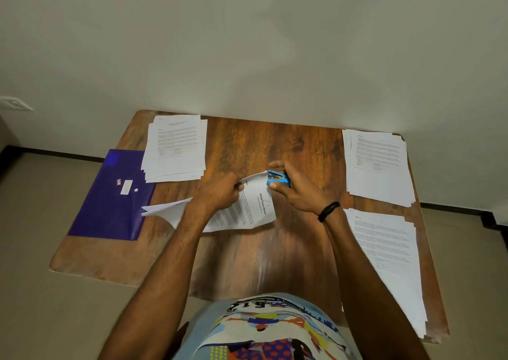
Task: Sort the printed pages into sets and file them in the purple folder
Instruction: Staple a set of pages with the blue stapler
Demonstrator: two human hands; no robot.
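Blue plastic stapler (278, 178) sits gripped in the right hand (297, 194) on a corner of the white printed pages (257, 208) the left hand (218, 194) pinches; fanned sheets could slip unstapled; flat purple plastic folder (107, 211) lies left

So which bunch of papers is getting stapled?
The middle set, held by the left hand, with the blue stapler in the right hand on its corner. The other three stacks lie flat, untouched.

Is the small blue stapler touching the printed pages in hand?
Touching. Head view: the small blue stapler in the right hand sits over the corner of the held printed pages.
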